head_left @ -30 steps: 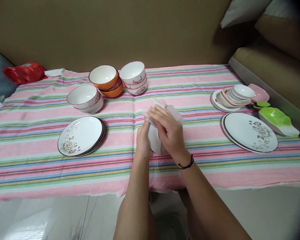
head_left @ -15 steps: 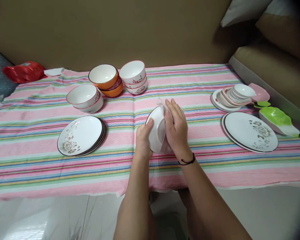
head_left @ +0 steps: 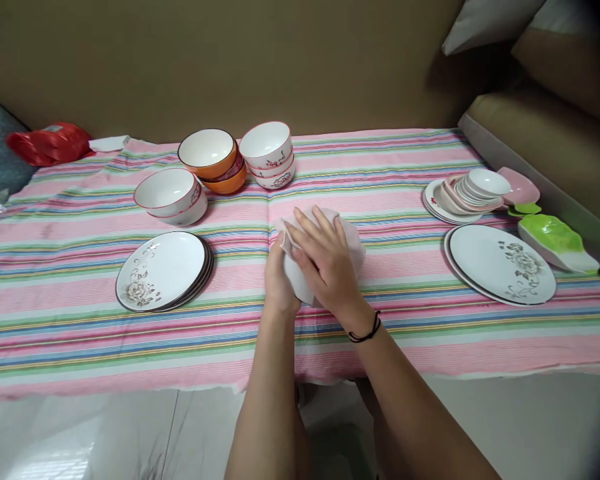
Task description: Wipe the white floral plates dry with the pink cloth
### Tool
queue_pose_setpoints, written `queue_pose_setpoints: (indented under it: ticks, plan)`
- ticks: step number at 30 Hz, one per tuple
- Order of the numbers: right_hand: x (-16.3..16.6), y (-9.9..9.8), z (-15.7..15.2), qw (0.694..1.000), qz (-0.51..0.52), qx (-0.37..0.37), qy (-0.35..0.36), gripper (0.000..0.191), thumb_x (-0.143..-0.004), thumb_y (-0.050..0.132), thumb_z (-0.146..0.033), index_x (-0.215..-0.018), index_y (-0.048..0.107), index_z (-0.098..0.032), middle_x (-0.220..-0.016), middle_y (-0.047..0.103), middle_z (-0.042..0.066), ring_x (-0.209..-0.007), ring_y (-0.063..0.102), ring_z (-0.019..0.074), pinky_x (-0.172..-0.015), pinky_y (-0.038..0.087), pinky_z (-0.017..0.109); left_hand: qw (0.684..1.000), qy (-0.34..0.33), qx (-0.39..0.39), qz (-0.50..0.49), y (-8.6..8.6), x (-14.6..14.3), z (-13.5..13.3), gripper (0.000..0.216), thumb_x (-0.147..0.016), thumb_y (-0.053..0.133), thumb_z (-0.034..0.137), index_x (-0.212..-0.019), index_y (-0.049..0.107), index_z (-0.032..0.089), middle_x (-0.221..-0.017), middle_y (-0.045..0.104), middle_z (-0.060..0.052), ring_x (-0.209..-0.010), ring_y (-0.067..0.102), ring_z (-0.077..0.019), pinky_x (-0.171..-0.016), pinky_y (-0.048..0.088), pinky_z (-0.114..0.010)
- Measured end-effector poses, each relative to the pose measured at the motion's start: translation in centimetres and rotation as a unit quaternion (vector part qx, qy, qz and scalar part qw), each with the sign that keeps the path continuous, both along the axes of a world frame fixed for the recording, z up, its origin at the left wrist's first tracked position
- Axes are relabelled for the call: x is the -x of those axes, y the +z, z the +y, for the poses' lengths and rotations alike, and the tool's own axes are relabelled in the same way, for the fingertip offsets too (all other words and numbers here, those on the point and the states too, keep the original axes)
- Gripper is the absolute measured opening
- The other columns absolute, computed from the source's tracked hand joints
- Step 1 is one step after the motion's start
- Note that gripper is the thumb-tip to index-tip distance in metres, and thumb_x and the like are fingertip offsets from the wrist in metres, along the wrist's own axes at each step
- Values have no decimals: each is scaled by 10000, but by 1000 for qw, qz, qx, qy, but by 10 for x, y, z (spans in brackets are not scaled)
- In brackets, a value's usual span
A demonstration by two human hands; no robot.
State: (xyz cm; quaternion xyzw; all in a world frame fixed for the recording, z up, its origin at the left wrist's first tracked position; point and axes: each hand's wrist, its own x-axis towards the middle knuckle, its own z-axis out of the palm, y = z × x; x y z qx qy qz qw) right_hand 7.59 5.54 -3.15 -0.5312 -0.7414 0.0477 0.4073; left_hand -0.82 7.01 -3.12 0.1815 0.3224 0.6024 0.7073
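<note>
Above the middle of the striped cloth, my left hand (head_left: 279, 277) grips a small white dish (head_left: 299, 283) from its left side, tilted on edge. My right hand (head_left: 325, 260) lies over the dish with fingers spread, pressing a white tissue (head_left: 353, 243) against it. The tissue covers most of the dish and sticks out above and to the right of my fingers. A black band circles my right wrist.
The pink striped tablecloth (head_left: 405, 320) carries a stack of floral plates (head_left: 163, 271) at left, red-rimmed bowls (head_left: 170, 195), orange bowls (head_left: 213, 159) and white bowls (head_left: 267, 152) behind. At right sit floral plates (head_left: 500, 263), small saucers (head_left: 473, 190), a pink dish (head_left: 520, 187) and a green dish (head_left: 555, 241). A red bag (head_left: 47, 143) lies far left.
My right hand has slid with the tissue from the dish's right side back over its face, to the left. The dish's white inner face, bare half a second ago, is covered again.
</note>
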Motion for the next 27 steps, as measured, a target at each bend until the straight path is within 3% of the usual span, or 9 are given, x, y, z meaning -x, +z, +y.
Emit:
queue_pose_setpoints:
  ticks: [3,6,9,13,16,20,27]
  plan:
    - [4,1,-1,1000,-15,1,6,397,-980,357,-322,-1350,500,-289,-1476,428,-13,-1427,261,229,-1172,129,524,1000,-2,-14,-14,3,-1,-1,302,-861,532,395,-982,687,166,-947,723,-47,-997,661,-195,-878,503,-270]
    - [0,0,1,999,12,9,-52,402,-981,341,-331,-1357,485,-317,-1488,410,-11,-1425,261,243,-1153,141,559,1000,-25,-12,2,1,-2,-4,301,-812,612,398,-996,683,171,-907,722,-44,-1022,656,-230,-892,503,-300]
    - [-9,-5,6,991,64,4,-117,418,-983,313,-356,-1360,487,-300,-1474,430,23,-1403,310,241,-1141,211,532,997,-75,-7,22,-3,-1,-7,345,-752,682,425,-959,696,149,-859,725,-63,-983,669,-275,-864,527,-342]
    - [-23,-13,12,978,157,4,-135,436,-985,292,-365,-1346,508,-253,-1417,500,59,-1345,411,205,-1117,325,455,993,-97,-18,63,-5,2,-8,383,-731,708,412,-960,704,105,-835,732,-97,-938,680,-305,-846,543,-380]
    - [-27,-18,13,971,201,22,-130,442,-982,294,-349,-1340,516,-217,-1404,514,74,-1341,423,201,-1116,345,449,997,-57,-9,50,-3,4,-5,392,-738,698,405,-994,701,109,-893,737,-106,-975,673,-300,-881,535,-373]
    - [-24,-20,13,975,186,34,-118,433,-972,322,-325,-1334,522,-197,-1432,480,85,-1360,400,211,-1137,316,474,1000,20,-9,-19,-2,2,0,407,-832,572,438,-1117,668,163,-1060,720,-94,-1091,633,-258,-949,502,-331]
    - [-11,-14,9,983,155,-23,-97,437,-990,296,-310,-1338,516,-164,-1423,487,104,-1392,349,223,-1141,336,471,992,82,13,-91,-4,4,7,522,-918,408,477,-1289,562,144,-1235,646,-115,-1165,586,-236,-984,476,-337]
